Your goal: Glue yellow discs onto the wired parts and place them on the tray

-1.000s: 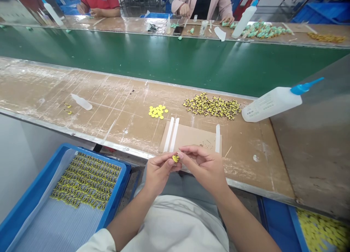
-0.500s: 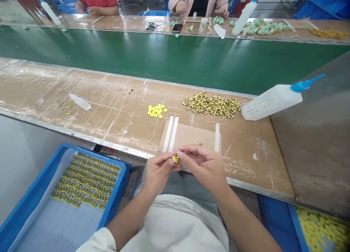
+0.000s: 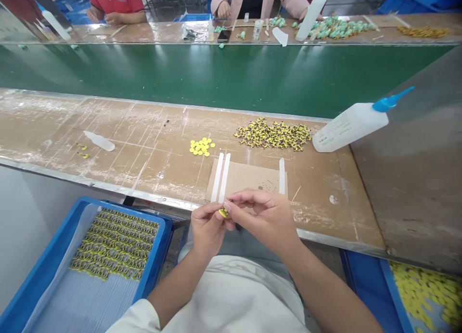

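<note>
My left hand pinches a yellow disc by its edge, close to the table's front edge. My right hand meets it there, thumb and forefinger closed on a small yellow-and-dark figure that touches the disc; fingers hide most of it. Just beyond the hands lies a cardboard sheet with white tape strips. Behind it are a small group of yellow discs and a heap of yellow-and-dark pieces.
A large white bottle with a blue nozzle leans at right by a metal panel. A small clear bottle lies at left. Lower left, a blue tray holds rows of pieces. Across the green belt two people sit working.
My camera view has shifted slightly. Both hands stay together, the disc and small figure still between the fingertips. Across the belt, one person's arm has reached toward the white bottle.
</note>
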### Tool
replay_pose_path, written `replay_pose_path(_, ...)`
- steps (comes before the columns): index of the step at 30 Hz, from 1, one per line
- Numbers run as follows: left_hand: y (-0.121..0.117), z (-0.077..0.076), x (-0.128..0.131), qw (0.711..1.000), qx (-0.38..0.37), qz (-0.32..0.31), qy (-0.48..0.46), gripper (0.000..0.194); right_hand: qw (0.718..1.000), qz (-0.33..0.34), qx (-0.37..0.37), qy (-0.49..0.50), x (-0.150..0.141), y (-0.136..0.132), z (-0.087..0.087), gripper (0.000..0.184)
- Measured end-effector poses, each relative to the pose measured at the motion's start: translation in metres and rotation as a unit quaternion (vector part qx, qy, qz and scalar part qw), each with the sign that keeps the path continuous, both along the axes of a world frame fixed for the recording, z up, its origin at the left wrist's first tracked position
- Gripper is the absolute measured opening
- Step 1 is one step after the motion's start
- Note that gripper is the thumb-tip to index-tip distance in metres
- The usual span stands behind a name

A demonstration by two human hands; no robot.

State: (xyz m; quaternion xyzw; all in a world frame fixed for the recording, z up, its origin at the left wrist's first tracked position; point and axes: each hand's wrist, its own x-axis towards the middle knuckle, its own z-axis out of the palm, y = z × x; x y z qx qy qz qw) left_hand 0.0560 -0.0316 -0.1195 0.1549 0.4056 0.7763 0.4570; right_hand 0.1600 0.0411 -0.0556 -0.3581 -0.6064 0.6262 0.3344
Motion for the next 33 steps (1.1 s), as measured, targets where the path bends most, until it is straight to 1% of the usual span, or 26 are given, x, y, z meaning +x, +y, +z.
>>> replay_pose_path(3,-0.002,-0.004,-0.003,0.997,0.031,0.025,0.06,0.017,0.999,0.026,-0.021,0.025,0.002,0.0,0.001,0.014)
replay_pose_path(5,-0.004,-0.007,-0.007,0.991,0.038,0.052,0.119,0.015,0.999,0.037,-0.018,0.03,0.003,0.0,0.002,0.014)
replay_pose_path(7,-0.005,-0.01,-0.01,0.982,0.03,0.079,0.172,0.015,0.999,0.043,0.011,0.022,0.004,0.002,0.002,0.013)
replay_pose_path(9,-0.005,-0.012,-0.012,0.975,0.03,0.091,0.202,0.015,0.997,0.05,0.05,0.018,0.006,0.003,0.003,0.012)
replay_pose_path(11,-0.005,-0.012,-0.012,0.971,0.047,0.091,0.216,0.013,0.995,0.058,0.077,0.025,0.008,0.005,0.004,0.011)
replay_pose_path(14,-0.005,-0.012,-0.012,0.967,0.077,0.09,0.226,0.008,0.992,0.074,0.091,0.034,0.01,0.006,0.005,0.01)
replay_pose_path(16,-0.006,-0.012,-0.012,0.967,0.077,0.092,0.224,0.009,0.991,0.088,0.094,0.033,0.011,0.006,0.006,0.008)
replay_pose_path(18,-0.006,-0.013,-0.013,0.969,0.061,0.093,0.22,0.012,0.991,0.093,0.093,0.028,0.01,0.007,0.006,0.008)
replay_pose_path(20,-0.007,-0.014,-0.015,0.97,0.047,0.089,0.22,0.014,0.992,0.094,0.077,0.027,0.009,0.007,0.006,0.011)
replay_pose_path(25,-0.008,-0.018,-0.021,0.97,0.031,0.054,0.235,0.015,0.995,0.084,-0.034,0.043,0.003,0.005,0.001,0.022)
replay_pose_path(27,-0.01,-0.019,-0.023,0.97,0.015,0.045,0.237,0.018,0.994,0.079,-0.06,0.047,0.002,0.003,-0.001,0.024)
replay_pose_path(29,-0.012,-0.02,-0.024,0.97,0.012,0.041,0.238,0.019,0.994,0.076,-0.066,0.045,0.001,0.002,-0.002,0.023)
replay_pose_path(33,-0.015,-0.019,-0.028,0.963,0.037,0.042,0.262,0.016,0.996,0.07,-0.045,0.028,-0.001,0.001,-0.005,0.021)
